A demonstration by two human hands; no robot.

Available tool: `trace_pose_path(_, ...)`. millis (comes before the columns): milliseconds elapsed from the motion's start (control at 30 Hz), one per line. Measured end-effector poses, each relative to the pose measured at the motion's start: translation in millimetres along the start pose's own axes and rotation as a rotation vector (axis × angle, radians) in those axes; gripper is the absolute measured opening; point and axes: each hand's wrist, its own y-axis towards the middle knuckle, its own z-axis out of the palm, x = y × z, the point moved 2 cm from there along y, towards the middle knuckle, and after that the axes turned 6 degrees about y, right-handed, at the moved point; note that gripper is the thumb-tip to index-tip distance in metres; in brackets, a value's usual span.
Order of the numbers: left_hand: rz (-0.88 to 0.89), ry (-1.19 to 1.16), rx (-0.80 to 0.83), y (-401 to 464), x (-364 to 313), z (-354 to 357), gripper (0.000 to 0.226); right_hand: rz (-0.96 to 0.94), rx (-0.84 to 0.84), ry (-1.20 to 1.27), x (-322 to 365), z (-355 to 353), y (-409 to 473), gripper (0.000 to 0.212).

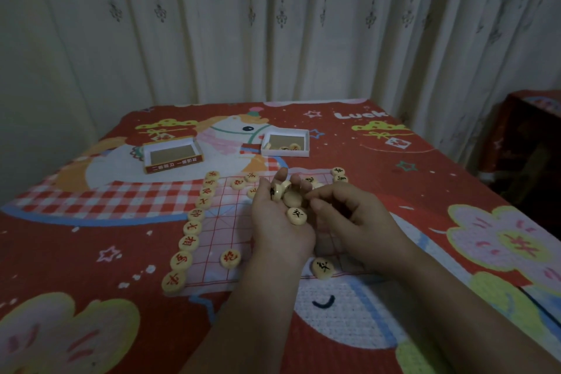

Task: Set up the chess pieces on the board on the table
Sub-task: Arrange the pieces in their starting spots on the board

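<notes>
A thin chess board with red grid lines lies on the covered table. Round wooden pieces with red characters stand in a row along its left edge, and a few more lie at the far end. My left hand is cupped palm up over the board and holds several pieces, one with a black character. My right hand is beside it, fingertips reaching into that pile. A black-marked piece lies on the board below my hands.
Two open shallow boxes stand at the back: an empty red-sided one on the left, a white one with a few pieces inside on the right. A patterned red cloth covers the table. Curtains hang behind.
</notes>
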Motion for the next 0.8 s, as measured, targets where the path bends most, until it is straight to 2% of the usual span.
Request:
trace_pose_path(133,-0.006,0.041,0.017,-2,0,2,0.038,-0.019,0.052,-0.078,3,5,0,0.027)
trace_pose_path(333,0.007,0.082,0.029,-2,1,2,0.040,-0.075,0.113,-0.059,4,6,1,0.016)
trace_pose_path(467,0.009,0.086,0.026,-2,1,3,0.040,-0.087,0.094,-0.027,8,7,2,0.012)
trace_pose_path(533,0.013,0.089,0.024,-2,1,2,0.041,-0.054,0.081,0.026,9,9,2,0.008)
trace_pose_path(700,0.038,0.135,-0.018,-3,1,3,0.040,0.116,0.082,0.297,10,13,2,0.018)
trace_pose_path(800,0.038,0.146,-0.023,-3,1,3,0.040,0.154,0.081,0.364,11,14,2,0.020)
